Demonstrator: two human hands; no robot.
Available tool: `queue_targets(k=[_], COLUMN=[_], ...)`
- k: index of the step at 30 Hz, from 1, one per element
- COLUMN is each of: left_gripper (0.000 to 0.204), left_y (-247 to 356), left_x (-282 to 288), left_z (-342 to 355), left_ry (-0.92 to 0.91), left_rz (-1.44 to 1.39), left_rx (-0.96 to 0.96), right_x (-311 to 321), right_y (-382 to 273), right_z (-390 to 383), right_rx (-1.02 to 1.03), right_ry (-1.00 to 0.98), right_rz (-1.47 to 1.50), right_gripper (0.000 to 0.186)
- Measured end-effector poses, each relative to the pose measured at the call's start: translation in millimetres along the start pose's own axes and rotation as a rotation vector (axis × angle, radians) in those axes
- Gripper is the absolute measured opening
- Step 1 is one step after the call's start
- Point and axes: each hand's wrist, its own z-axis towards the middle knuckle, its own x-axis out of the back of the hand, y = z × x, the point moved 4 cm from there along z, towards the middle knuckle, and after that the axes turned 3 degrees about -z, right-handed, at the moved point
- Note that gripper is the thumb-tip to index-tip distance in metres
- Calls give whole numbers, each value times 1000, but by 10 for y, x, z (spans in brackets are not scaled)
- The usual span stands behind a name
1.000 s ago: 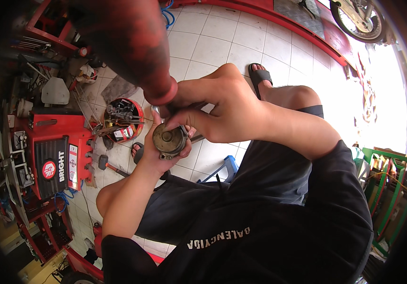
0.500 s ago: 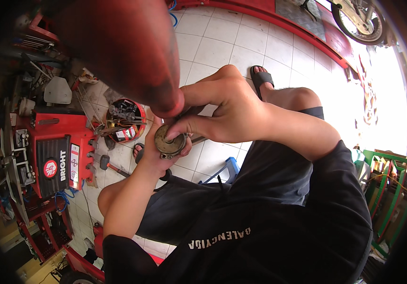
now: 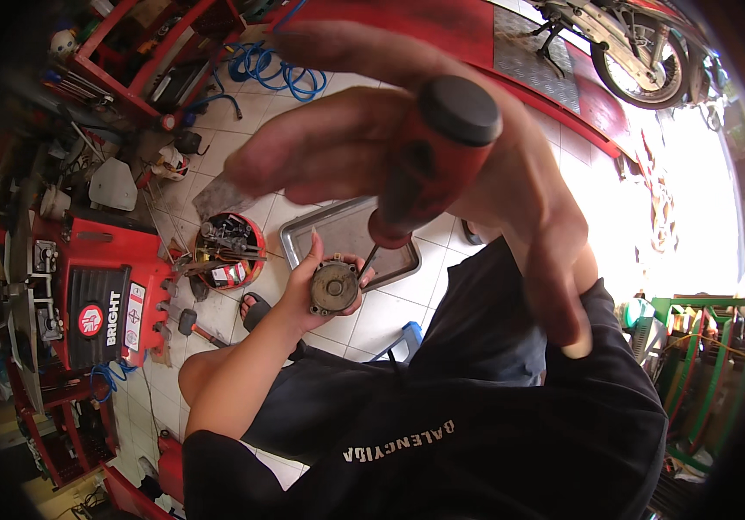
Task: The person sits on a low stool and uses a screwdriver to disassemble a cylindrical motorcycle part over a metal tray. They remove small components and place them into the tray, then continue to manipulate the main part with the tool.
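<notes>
My left hand point(image 3: 301, 299) is closed round a round, dull metal part point(image 3: 335, 287) with small lugs on its rim, its flat face turned up. Large and close above hangs my right hand point(image 3: 515, 186), partly smeared by motion. A screwdriver point(image 3: 437, 160) with a red and black handle lies against its fingers, which are stretched to the left. The right thumb stands well apart from the handle, so the hold looks loose. The screwdriver's thin shaft points down to the right edge of the metal part, beside my left fingers. Whether its tip touches is unclear.
A metal tray point(image 3: 338, 230) lies on the tiled floor beyond my left hand. Left of it stands a red basin point(image 3: 261, 238) of metal parts, with a hammer point(image 3: 188, 321) nearby. A red machine point(image 3: 86, 299) is at left, coiled blue hose point(image 3: 290, 82) farther off.
My right hand has lifted off the metal part and come closer to the view. The screwdriver has swung right, uncovering the tray. My left hand has shifted slightly right and nearer with the part.
</notes>
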Motion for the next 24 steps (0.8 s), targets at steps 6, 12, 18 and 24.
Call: queue_targets(k=[6,12,18,24], left_gripper=[83,77,69,65], left_y=[-90,-212,-191,-134], left_x=[162,130,123,55], left_z=[-57,73,4,-44], left_ry=[189,292,266,288], left_rz=[92,122,122,151], left_rx=[15,59,-41,-200], right_x=[-114,-251,-232,-337], right_y=[7,-26,-90,-146], right_z=[34,-70,-257,-382], right_rx=[-108,-89,-164,-102], right_ry=[-452,-127,340,492], right_rz=[510,273,-194,-408], right_gripper=[42,41,31,27])
